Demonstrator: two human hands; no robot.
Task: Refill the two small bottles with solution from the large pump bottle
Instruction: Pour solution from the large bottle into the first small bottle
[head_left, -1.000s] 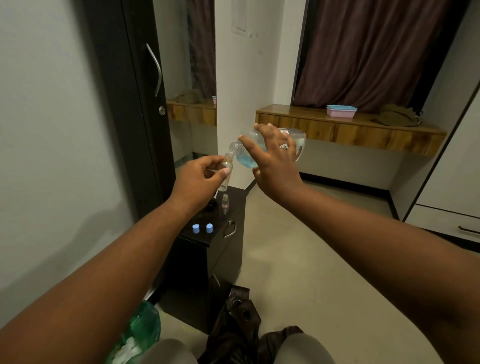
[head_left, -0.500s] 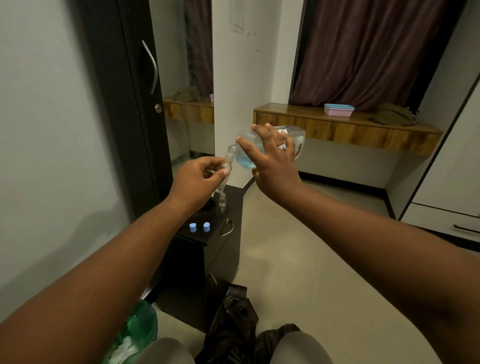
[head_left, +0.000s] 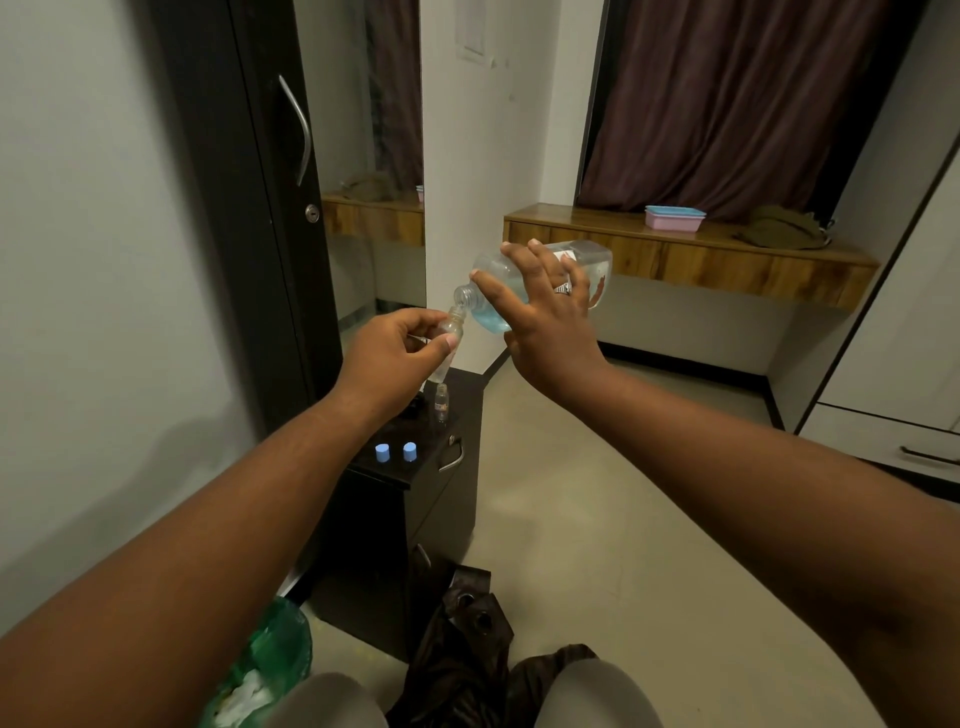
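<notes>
The small bottle is pinched between thumb and fingers of the left hand and is held nearly upright, a little tilted, so that its open neck comes just under the mouth of the large bottle. The large bottle is wrapped by the grip of the right hand, fingers pressed around its body, and it is laid almost on its side with the mouth lower than the base, so the blue solution is collected toward the neck and can run down. No pump head is seen on it. Both bottles are kept up in the air, probably because the two narrow openings are aligned more easily this way. Whether liquid is passing at this moment cannot be told. Below the left grip, the second small bottle is left standing open on the dark tabletop of a low cabinet, and nearer to the person two blue caps are set side by side, well apart from the pouring. Nothing stands between the two mouths. A green bag is seen on the floor under the left arm, and a dark cloth lies beside it.
</notes>
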